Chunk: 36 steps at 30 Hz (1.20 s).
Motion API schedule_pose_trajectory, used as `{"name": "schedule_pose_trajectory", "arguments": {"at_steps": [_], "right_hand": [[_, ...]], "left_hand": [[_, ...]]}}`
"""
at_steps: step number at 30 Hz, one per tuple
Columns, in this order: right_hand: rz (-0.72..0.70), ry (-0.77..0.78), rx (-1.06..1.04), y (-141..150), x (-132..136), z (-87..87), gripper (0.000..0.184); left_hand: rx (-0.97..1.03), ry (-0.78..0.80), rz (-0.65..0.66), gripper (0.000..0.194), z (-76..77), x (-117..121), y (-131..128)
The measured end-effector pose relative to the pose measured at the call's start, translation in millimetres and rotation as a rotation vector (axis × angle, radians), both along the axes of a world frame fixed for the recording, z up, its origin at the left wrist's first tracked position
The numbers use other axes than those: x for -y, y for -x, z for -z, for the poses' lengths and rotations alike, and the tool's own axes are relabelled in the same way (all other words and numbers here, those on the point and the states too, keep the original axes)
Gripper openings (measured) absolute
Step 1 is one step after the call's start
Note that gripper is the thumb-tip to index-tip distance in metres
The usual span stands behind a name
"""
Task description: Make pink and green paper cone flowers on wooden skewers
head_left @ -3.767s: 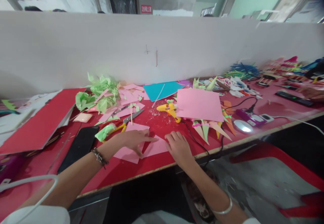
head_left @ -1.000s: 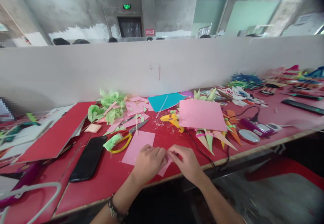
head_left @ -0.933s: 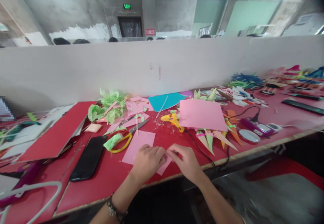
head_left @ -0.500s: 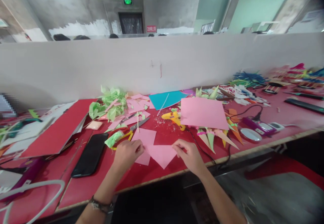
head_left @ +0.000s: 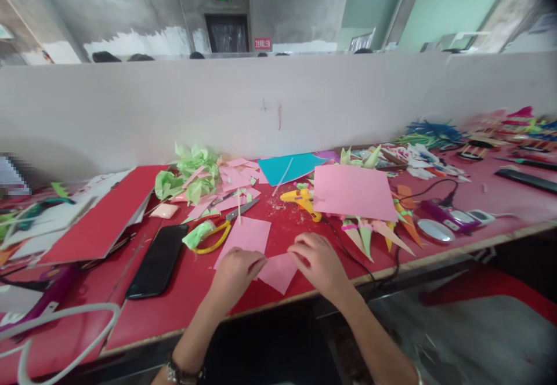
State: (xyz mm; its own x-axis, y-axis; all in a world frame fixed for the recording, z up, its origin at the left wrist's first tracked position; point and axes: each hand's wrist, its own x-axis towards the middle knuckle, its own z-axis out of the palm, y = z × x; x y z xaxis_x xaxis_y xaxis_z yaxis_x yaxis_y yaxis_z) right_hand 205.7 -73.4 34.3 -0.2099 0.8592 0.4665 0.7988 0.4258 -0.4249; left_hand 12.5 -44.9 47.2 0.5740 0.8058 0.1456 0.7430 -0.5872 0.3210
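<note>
Between my hands is a small piece of pink paper [head_left: 278, 273], its lower edge coming to a point near the table's front edge. My left hand [head_left: 239, 270] pinches its left corner, with the fingertips partly hidden behind the hand. The right corner is pinched between the thumb and fingers of my right hand [head_left: 315, 259]. Just behind my left hand lies a flat pink sheet [head_left: 249, 235]. Yellow-handled scissors [head_left: 217, 235] with green wrapping on one handle rest to its left. A yellow glue gun [head_left: 300, 200] lies further back.
A black phone [head_left: 157, 262] lies left of my hands. A larger pink sheet [head_left: 354, 192] rests on paper cones [head_left: 363, 239] at right. Crumpled green paper [head_left: 194, 170] and a teal sheet [head_left: 287, 169] are at the back. A white partition [head_left: 174, 106] stands behind the red table.
My hands have come closer together. The left hand has moved right and slightly down, the right hand slightly left, and the pink paper between them shows a narrower, tilted shape.
</note>
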Motion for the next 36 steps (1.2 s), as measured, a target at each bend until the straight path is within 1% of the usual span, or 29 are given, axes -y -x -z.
{"name": "schedule_pose_trajectory", "arguments": {"at_steps": [1,3,6,8,12,15,17,20,22,24,26,28,30,31,33,36], "right_hand": [[-0.016,-0.037,0.06,5,0,-0.2,0.016],[-0.064,-0.06,0.096,16,0,0.7,0.015],[-0.049,-0.029,0.086,27,-1,4.7,0.013],[-0.059,0.006,0.07,27,-2,7.1,0.013],[-0.086,0.062,0.028,13,-2,9.5,0.013],[-0.058,0.111,0.01,-4,-1,13.0,0.012],[0.0,0.124,0.001,-17,0,17.3,0.012],[0.147,0.105,-0.03,-32,1,23.6,0.014],[0.178,0.083,-0.106,-35,1,24.8,0.014],[0.118,0.038,-0.213,-31,1,22.3,0.015],[0.036,-0.029,-0.268,-18,1,17.3,0.014],[-0.022,-0.072,-0.197,-1,2,11.9,0.015],[-0.075,-0.085,-0.075,17,3,8.4,0.013],[-0.082,-0.102,-0.021,24,3,7.6,0.011],[-0.04,-0.184,0.047,33,2,7.4,0.013],[0.022,-0.254,0.089,29,0,8.6,0.017]], "left_hand": [[-0.002,-0.023,-0.002,0.031,2.8,1,-2],[0.012,-0.057,0.024,0.03,6.6,2,-6],[0.052,-0.08,0.084,0.031,8.5,2,-7],[0.059,-0.085,0.098,0.031,7.9,2,-5],[-0.01,-0.078,0.052,0.035,4.3,2,6],[-0.019,-0.041,0.001,0.037,1.9,1,16],[0.014,0.0,-0.02,0.038,0.9,0,23],[0.103,0.072,-0.079,0.039,0.0,-4,34],[0.143,0.116,-0.097,0.038,-1.0,-6,38],[0.147,0.146,-0.077,0.038,-2.5,-6,36],[0.122,0.145,-0.046,0.038,-4.6,-4,28],[0.078,0.111,-0.025,0.039,-6.8,-1,18],[0.037,0.063,-0.021,0.037,-8.3,3,9],[0.029,0.043,-0.02,0.036,-8.8,5,7],[0.038,0.011,-0.011,0.033,-9.6,7,7],[0.086,-0.008,0.011,0.031,-10.6,6,18]]}}
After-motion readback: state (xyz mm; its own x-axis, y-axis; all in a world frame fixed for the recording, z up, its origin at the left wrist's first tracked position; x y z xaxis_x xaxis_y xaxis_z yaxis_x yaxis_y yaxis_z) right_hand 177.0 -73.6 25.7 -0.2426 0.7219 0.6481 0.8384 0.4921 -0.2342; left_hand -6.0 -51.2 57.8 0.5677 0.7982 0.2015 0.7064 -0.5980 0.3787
